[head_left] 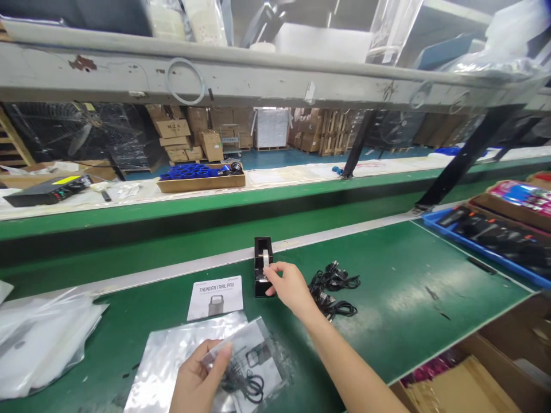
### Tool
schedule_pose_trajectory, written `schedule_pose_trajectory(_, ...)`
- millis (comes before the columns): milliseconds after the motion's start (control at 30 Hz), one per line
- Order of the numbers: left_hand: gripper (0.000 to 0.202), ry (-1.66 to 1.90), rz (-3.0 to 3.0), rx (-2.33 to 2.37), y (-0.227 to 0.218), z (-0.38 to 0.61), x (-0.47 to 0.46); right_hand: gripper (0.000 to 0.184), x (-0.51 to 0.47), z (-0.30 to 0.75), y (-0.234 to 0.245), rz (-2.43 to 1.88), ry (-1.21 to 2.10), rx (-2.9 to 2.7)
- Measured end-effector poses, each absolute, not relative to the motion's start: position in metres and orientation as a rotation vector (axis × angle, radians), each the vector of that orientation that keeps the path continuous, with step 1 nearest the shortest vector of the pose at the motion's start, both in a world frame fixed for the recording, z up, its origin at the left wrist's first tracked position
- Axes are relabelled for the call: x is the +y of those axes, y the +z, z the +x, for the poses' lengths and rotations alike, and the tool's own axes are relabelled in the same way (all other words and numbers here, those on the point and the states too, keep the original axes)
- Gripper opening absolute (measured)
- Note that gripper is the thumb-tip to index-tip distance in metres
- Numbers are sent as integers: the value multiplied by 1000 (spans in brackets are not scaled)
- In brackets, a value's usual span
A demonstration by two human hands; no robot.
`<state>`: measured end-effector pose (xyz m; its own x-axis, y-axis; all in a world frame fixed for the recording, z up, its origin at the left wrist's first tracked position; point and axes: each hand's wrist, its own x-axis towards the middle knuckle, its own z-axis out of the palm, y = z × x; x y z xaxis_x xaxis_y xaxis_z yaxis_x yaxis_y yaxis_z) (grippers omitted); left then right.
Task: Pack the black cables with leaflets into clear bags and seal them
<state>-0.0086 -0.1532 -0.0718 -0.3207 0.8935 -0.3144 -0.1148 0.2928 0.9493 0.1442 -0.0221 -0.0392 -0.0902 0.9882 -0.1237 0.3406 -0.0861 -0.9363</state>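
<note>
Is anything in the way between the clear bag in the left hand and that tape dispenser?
Nothing visible blocks it: only green tabletop shows between the clear bag and the tape dispenser. The right hand is at the dispenser's near end, and the printed leaflet lies left of that line.

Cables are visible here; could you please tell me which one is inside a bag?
The cable in the clear bag held by the left hand; the other cables lie unbagged on the bench.
</note>
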Motion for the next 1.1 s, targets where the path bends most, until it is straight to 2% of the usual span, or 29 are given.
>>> schedule_pose_trajectory(133, 35, 1291, 689, 1529, -74, -12, -156, 30, -35, 139, -40, -1382, 1351, -1339)
schedule_pose_trajectory(233, 36, 1293, 659, 1537, -75, -17, -158, 29, -47, 134, -46, -1297, 1340, -1295)
schedule_pose_trajectory(467, 43, 1332, 616, 1598, -68, -19, -156, 22, -68, 146, -68, -1519, 775, -1613)
schedule_pose_trajectory(533, 43, 1351, 618, 1627, -65, -18, -156, 23, -80, 151, -61, -1463, 949, -1653)
schedule_pose_trajectory(633, 42, 1347, 670, 1664, -60, -16, -156, 25, -103, 147, -49, -1235, 1525, -1595)
schedule_pose_trajectory(700, 40, 1315, 755, 1718, -57, -13, -157, 27, -113, 138, -46, -1162, 1692, -1535)
schedule_pose_trajectory(833, 33, 1374, 830, 1800, -50, -3, -162, 34, -115, 122, -53, -1301, 1567, -1594)
schedule_pose_trajectory(967, 35, 1385, 778, 1837, -47, -2, -168, 48, -115, 127, -56, -1463, 1365, -1907)
schedule_pose_trajectory(1033, 37, 1378, 748, 1856, -47, -10, -172, 46, -115, 134, -56, -1515, 1225, -2047)
schedule_pose_trajectory(1100, 38, 1369, 746, 1873, -47, -23, -179, 35, -110, 140, -57, -1538, 1113, -2092)
